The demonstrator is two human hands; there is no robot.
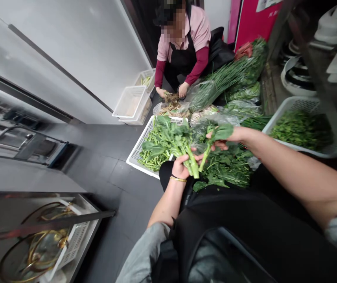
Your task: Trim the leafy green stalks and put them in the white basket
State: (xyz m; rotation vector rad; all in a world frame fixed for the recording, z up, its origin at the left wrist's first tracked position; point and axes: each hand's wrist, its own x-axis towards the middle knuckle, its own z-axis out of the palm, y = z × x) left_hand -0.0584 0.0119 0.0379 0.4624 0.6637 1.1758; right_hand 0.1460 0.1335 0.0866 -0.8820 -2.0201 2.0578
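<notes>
My left hand [181,166] is closed round a bunch of leafy green stalks [172,137], their thick pale ends pointing toward me. In my right hand [220,142] is a single leafy stalk [208,151], held just to the right of the bunch with its leaf over the fingers. Under the bunch stands a white slotted basket [137,161] with many cut green stems [153,147]. A heap of loose leafy greens [227,167] lies below my right hand, close to my knees.
Across from me a crouching person [183,47] handles brownish roots [171,102]. Bundles of long thin green stalks [218,86] lie to their side. White baskets [129,102] stand by the wall, another with greens [301,129] at right. A trolley [29,145] and metal rack [91,216] are left.
</notes>
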